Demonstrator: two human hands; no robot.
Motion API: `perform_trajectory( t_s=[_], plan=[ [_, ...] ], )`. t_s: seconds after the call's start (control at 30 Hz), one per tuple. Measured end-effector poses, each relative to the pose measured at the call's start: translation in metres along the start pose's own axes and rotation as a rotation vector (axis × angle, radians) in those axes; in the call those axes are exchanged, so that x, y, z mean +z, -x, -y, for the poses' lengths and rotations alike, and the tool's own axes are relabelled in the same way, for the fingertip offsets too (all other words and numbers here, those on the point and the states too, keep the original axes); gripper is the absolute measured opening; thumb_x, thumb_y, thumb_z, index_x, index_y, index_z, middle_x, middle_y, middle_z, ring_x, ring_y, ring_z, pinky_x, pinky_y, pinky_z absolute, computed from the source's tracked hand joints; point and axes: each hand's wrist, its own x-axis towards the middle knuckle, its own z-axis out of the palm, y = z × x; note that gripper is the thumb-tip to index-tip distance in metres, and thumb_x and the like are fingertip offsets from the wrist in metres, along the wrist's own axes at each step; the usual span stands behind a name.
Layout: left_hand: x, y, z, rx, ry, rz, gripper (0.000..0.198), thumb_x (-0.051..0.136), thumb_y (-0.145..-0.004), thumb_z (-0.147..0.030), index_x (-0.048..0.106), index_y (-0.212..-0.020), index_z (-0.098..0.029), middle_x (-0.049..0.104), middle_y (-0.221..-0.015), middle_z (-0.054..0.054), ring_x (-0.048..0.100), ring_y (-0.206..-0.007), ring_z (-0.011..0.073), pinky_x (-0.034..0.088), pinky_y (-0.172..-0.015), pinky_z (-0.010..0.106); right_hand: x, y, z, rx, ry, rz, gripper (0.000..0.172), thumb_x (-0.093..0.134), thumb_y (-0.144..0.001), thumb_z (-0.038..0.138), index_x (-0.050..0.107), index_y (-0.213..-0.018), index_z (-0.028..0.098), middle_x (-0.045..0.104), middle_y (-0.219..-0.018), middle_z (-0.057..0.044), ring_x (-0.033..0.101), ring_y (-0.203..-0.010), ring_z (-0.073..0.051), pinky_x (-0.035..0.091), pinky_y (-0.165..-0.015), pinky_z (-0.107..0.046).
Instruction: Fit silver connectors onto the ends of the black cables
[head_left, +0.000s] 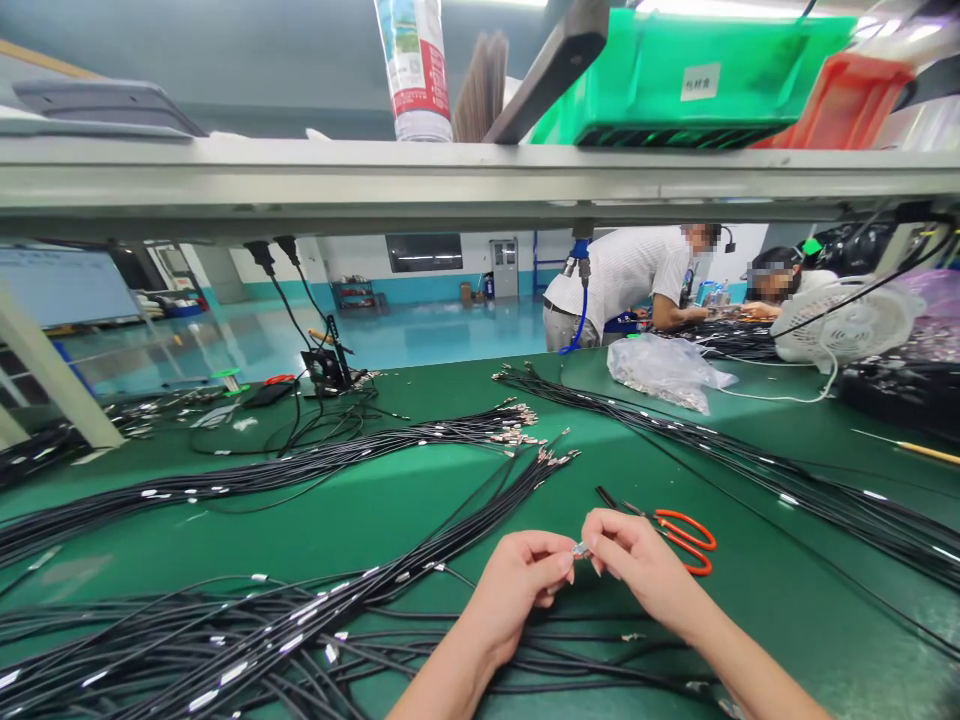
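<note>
My left hand (519,588) and my right hand (637,562) meet above the green work mat (420,520), their fingertips pinching a small metal connector (580,550) between them. A thin black cable may run from it, but my fingers hide that. Under and left of my left hand lies a large bundle of black coaxial cables (300,620) with metal-tipped ends (559,458) fanning toward the middle of the mat. Orange-handled scissors (684,541) lie just right of my right hand, not touched.
More black cable bundles (795,480) cross the mat on both sides. A plastic bag of small metal parts (666,370) and a white fan (844,322) stand at the far edge. A low metal shelf (480,180) with green and red bins spans above. Two co-workers (622,280) work beyond.
</note>
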Motion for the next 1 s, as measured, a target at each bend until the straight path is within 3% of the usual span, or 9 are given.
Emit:
perform_trajectory(
  t_s=[0.23, 0.63, 0.73, 0.8, 0.87, 0.93, 1.0],
  plan=[
    [0.003, 0.0, 0.001, 0.019, -0.014, -0.077, 0.02, 0.066, -0.067, -0.029, 0.061, -0.07, -0.011, 0.046, -0.054, -0.003, 0.029, -0.044, 0.004, 0.016, -0.043, 0.019, 0.002, 0.002, -0.002, -0.014, 0.089, -0.039, 0.02, 0.045, -0.081, 0.026, 0.044, -0.062, 0.018, 0.04, -0.057, 0.005, 0.038, -0.056, -0.013, 0.031, -0.054, -0.023],
    [0.006, 0.003, -0.002, 0.054, -0.025, -0.043, 0.018, 0.061, -0.07, -0.025, 0.054, -0.059, -0.012, 0.036, -0.047, -0.007, 0.024, -0.044, 0.0044, 0.014, -0.043, 0.02, 0.004, 0.003, -0.005, -0.045, 0.129, -0.028, 0.021, 0.044, -0.082, 0.029, 0.044, -0.064, 0.019, 0.04, -0.06, 0.004, 0.038, -0.059, -0.014, 0.033, -0.056, -0.023],
    [0.004, 0.001, -0.002, 0.039, -0.065, -0.058, 0.016, 0.06, -0.07, -0.026, 0.058, -0.065, -0.012, 0.042, -0.049, -0.006, 0.028, -0.044, 0.0048, 0.018, -0.043, 0.018, 0.0, 0.001, -0.006, -0.029, 0.148, -0.032, 0.022, 0.045, -0.082, 0.03, 0.045, -0.063, 0.019, 0.041, -0.059, 0.004, 0.039, -0.059, -0.014, 0.034, -0.056, -0.023],
    [0.001, -0.002, -0.001, 0.083, -0.212, -0.073, 0.014, 0.059, -0.07, -0.025, 0.062, -0.074, -0.012, 0.053, -0.058, -0.002, 0.04, -0.05, 0.0075, 0.028, -0.048, 0.019, -0.005, -0.002, -0.007, -0.012, 0.175, -0.062, 0.023, 0.044, -0.081, 0.031, 0.045, -0.061, 0.019, 0.042, -0.058, 0.003, 0.04, -0.058, -0.014, 0.034, -0.056, -0.023],
    [-0.004, -0.004, 0.001, 0.2, -0.481, -0.126, 0.016, 0.057, -0.071, -0.021, 0.065, -0.082, -0.014, 0.061, -0.072, 0.003, 0.05, -0.065, 0.0126, 0.038, -0.061, 0.023, -0.013, -0.007, -0.009, 0.018, 0.216, -0.105, 0.023, 0.042, -0.08, 0.032, 0.045, -0.061, 0.019, 0.042, -0.056, 0.004, 0.041, -0.056, -0.013, 0.033, -0.054, -0.023],
    [-0.009, -0.006, 0.004, 0.305, -0.765, -0.213, 0.019, 0.053, -0.073, -0.018, 0.067, -0.087, -0.017, 0.063, -0.08, 0.004, 0.053, -0.076, 0.0164, 0.039, -0.073, 0.027, -0.021, -0.011, -0.011, 0.059, 0.257, -0.145, 0.022, 0.041, -0.078, 0.031, 0.045, -0.06, 0.019, 0.041, -0.054, 0.004, 0.041, -0.053, -0.013, 0.032, -0.052, -0.022],
    [-0.013, -0.008, 0.006, 0.337, -0.949, -0.281, 0.022, 0.05, -0.076, -0.017, 0.067, -0.089, -0.018, 0.063, -0.081, 0.005, 0.054, -0.077, 0.0177, 0.04, -0.074, 0.028, -0.029, -0.013, -0.014, 0.095, 0.289, -0.166, 0.021, 0.039, -0.077, 0.03, 0.045, -0.06, 0.019, 0.042, -0.053, 0.004, 0.04, -0.05, -0.012, 0.031, -0.05, -0.022]
  ],
)
